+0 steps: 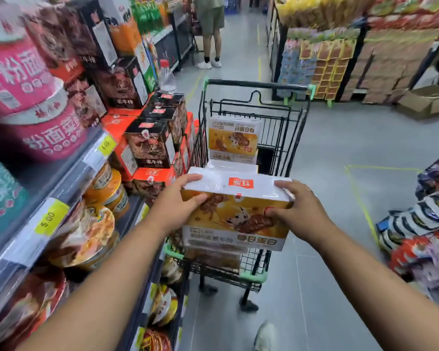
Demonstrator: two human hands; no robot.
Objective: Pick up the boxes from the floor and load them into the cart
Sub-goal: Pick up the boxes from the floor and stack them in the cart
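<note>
I hold a white and yellow snack box (235, 211) over the near end of a black wire shopping cart (254, 115). My left hand (179, 201) grips its left edge, fingers on top and thumb on the front face. My right hand (298, 209) grips the right edge the same way. A second box of the same kind (233, 140) stands upright inside the cart, farther in. More boxes lie under the held one, mostly hidden.
Shelves of instant noodle bowls and dark snack boxes (147, 145) run close along the left. Snack bags (421, 221) are piled at the right. A person (209, 31) stands down the aisle beyond the cart. An open carton (426, 100) sits on the floor far right.
</note>
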